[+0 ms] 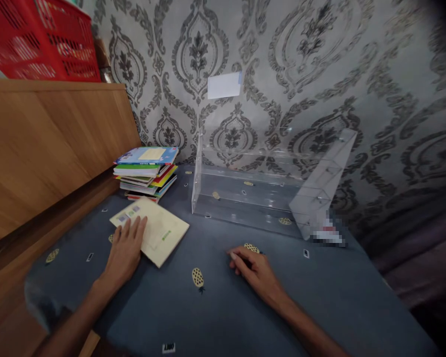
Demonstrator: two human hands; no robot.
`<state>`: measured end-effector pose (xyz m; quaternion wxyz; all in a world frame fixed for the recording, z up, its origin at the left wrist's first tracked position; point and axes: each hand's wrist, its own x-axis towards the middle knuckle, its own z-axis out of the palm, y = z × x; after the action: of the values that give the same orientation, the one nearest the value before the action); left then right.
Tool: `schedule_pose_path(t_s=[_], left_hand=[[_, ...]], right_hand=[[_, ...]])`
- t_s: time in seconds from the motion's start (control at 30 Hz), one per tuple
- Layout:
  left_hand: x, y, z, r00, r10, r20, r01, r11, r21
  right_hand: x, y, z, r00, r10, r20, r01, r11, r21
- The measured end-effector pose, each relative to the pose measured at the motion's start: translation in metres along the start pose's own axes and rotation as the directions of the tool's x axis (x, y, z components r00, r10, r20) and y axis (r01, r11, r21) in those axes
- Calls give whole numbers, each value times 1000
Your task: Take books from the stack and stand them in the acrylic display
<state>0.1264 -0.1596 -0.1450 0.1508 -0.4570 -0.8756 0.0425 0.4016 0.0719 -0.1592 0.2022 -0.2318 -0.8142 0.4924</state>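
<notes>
My left hand (125,248) lies flat, fingers stretched out, on the near corner of a pale yellow book (159,230) that rests on the blue-grey pineapple-print cloth (223,302). My right hand (253,270) rests on the cloth to the right, fingers curled loosely, with nothing visible in it. Behind the yellow book stands a stack of colourful books (146,172). A clear acrylic shelf (260,193) stands against the wall beyond my right hand.
A wooden panel (48,148) runs along the left side, with a red plastic basket (40,39) on top. Patterned grey wallpaper fills the back, with a white note (223,85) stuck on it. A small blurred label lies at the shelf's right foot.
</notes>
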Motion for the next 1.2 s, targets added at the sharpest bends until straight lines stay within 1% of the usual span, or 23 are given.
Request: schedule_pose_path(t_s=[0.03, 0.1, 0.13, 0.2, 0.23, 0.3, 0.33, 0.37, 0.4, 0.47, 0.6, 0.73, 0.83, 0.9, 0.97, 1.03, 1.1, 1.2], left_hand=[[-4, -3, 3, 997, 26, 78, -25, 1000, -10], [-7, -12, 4, 976, 66, 209, -60, 998, -35], [-6, -17, 3, 965, 84, 250, -73, 996, -53], [1, -25, -1, 953, 105, 283, -76, 991, -111], [6, -28, -3, 958, 77, 276, -40, 990, -135], [19, -31, -6, 972, -67, 227, 103, 983, -152], [25, -31, -5, 967, -157, 202, 189, 970, -151], [31, -31, -3, 953, -237, 188, 266, 953, -147], [36, -30, 1, 940, -286, 185, 315, 938, -146], [42, -31, 11, 935, -295, 197, 327, 932, -157], [42, -40, 30, 973, -185, 138, 208, 963, -172], [36, -48, 37, 992, -63, 108, 86, 972, -218], [30, -44, 39, 997, 41, 61, -22, 956, -292], [29, -35, 39, 989, 141, 40, -119, 932, -342], [30, -20, 37, 968, 250, 27, -221, 898, -380], [35, 1, 34, 934, 356, 10, -321, 854, -410], [44, 25, 29, 890, 456, -16, -416, 796, -440], [59, 64, 21, 809, 583, -76, -542, 688, -483]], right_hand=[[0, 0, 0, 1000, 0, 2, 0, 1000, -2], [0, -1, -1, 1000, -4, 4, 4, 1000, -2], [0, -1, -1, 1000, -6, 4, 6, 1000, -1], [0, -1, 0, 1000, -8, 4, 8, 1000, 2], [0, -1, 0, 1000, -7, 3, 7, 1000, 4], [0, -1, 0, 1000, -5, 2, 5, 1000, 7], [0, -1, 1, 1000, -5, 1, 5, 1000, 11], [0, -1, 1, 1000, -6, -1, 6, 1000, 15], [-1, 0, 1, 1000, -7, -2, 8, 1000, 20], [-1, -1, 1, 1000, -9, 0, 9, 1000, 23], [-1, -2, 0, 999, -32, 3, 32, 999, -6], [-1, -1, 0, 999, -34, -5, 34, 999, 8], [0, 1, 2, 999, -43, -7, 43, 999, 26], [0, 3, 3, 998, -53, -18, 53, 998, 25], [0, 3, 3, 997, -68, -27, 68, 998, 12], [-1, 2, 4, 994, -102, -40, 100, 994, -43], [-3, -1, 4, 982, -173, -71, 162, 977, -137], [-4, -3, 3, 949, -290, -121, 254, 935, -246]])
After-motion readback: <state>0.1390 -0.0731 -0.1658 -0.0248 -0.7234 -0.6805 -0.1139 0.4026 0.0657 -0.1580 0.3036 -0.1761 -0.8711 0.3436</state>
